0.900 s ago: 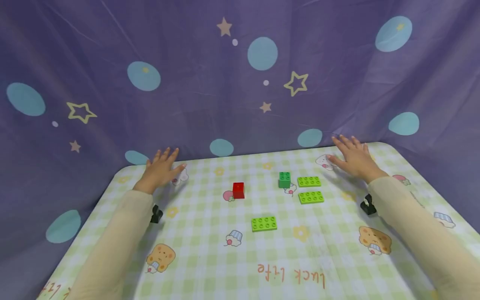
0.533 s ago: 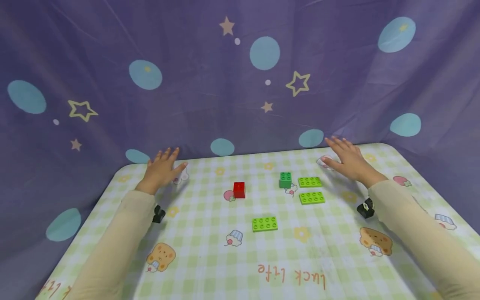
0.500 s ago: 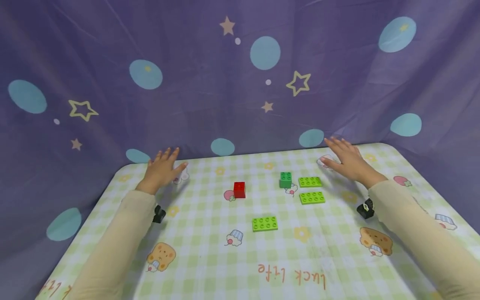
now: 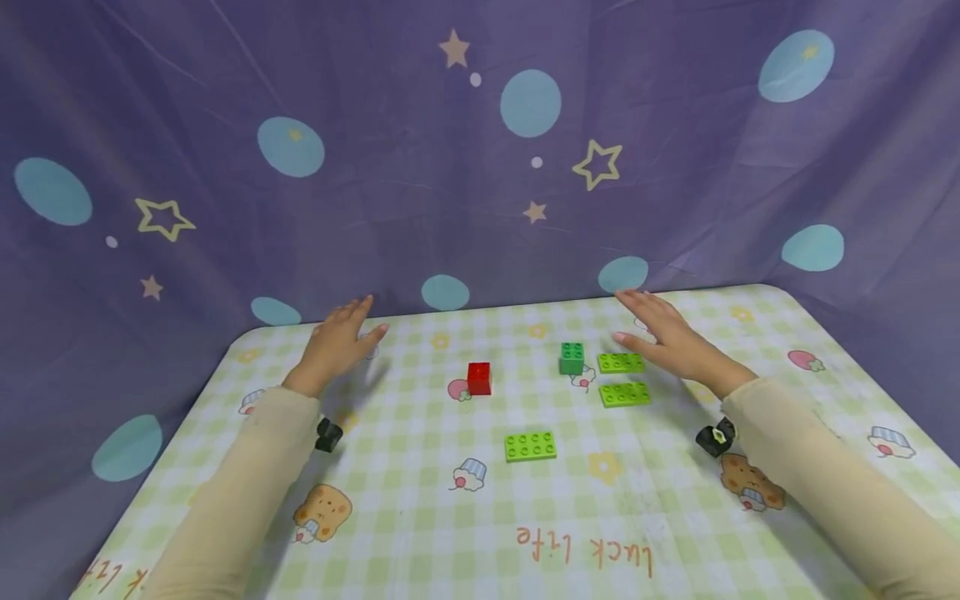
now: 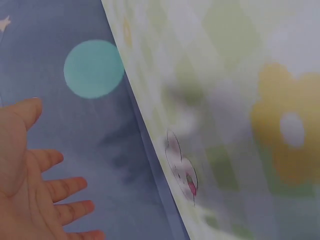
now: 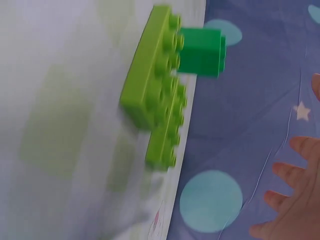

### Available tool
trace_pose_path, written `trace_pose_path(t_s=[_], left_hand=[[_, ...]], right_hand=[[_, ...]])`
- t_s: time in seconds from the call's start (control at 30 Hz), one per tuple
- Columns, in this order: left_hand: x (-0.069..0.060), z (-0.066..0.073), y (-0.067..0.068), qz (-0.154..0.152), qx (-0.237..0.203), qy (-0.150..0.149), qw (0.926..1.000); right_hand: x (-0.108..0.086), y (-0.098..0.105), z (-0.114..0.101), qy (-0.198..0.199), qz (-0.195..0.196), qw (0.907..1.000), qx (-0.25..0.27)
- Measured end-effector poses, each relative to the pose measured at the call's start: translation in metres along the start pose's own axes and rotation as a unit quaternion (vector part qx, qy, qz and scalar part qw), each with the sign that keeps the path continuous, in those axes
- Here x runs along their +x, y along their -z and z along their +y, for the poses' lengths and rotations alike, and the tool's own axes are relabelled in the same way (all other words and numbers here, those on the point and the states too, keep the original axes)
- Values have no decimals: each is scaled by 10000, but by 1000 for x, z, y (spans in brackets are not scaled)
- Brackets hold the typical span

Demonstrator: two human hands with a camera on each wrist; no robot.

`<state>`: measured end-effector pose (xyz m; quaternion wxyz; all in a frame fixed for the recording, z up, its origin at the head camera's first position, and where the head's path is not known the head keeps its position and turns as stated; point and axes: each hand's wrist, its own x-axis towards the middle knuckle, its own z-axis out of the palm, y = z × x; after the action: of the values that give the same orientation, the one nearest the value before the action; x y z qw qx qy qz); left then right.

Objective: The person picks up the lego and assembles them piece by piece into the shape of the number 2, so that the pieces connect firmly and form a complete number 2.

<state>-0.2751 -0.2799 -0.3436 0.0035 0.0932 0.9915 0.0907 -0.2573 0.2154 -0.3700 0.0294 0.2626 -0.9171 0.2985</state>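
Note:
My left hand point(image 4: 333, 346), fingers extended and thumb apart, is over the far left of the table and holds nothing. On the right, my right hand point(image 4: 671, 337) is likewise spread and bare, nearest to two flat lime-green toy bricks, the farther one point(image 4: 620, 363) and the nearer one point(image 4: 625, 394). A taller green brick point(image 4: 572, 358) stands just left of them. Between the hands lies a red brick point(image 4: 479, 378). A third lime-green brick point(image 4: 530, 447) lies closer to me. In the right wrist view the green brick point(image 6: 200, 51) shows beyond the lime-green bricks.
A checked, cartoon-printed cloth point(image 4: 420, 542) covers the table. Behind its far edge hangs a purple curtain point(image 4: 360, 225) with stars and blue ovals. Black wrist devices sit under the left sleeve point(image 4: 327, 435) and the right sleeve point(image 4: 716, 437).
My right hand has moved left and slightly toward me, closer to the lime-green bricks. My left hand has shifted a little to the right. The bricks stay where they were.

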Motion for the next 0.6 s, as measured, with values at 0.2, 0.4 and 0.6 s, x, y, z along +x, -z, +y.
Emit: trace_pose_path(t_s=[0.2, 0.4, 0.6], left_hand=[[-2, 11, -9, 176, -395, -280, 9987], [-4, 20, -19, 249, -803, -494, 9952], [-7, 27, -25, 124, -1316, -732, 9885]], right_hand=[[-1, -9, -13, 252, -63, 9994, 238], [-3, -17, -23, 263, -193, 9980, 537], [-5, -24, -31, 266, -333, 9950, 904]])
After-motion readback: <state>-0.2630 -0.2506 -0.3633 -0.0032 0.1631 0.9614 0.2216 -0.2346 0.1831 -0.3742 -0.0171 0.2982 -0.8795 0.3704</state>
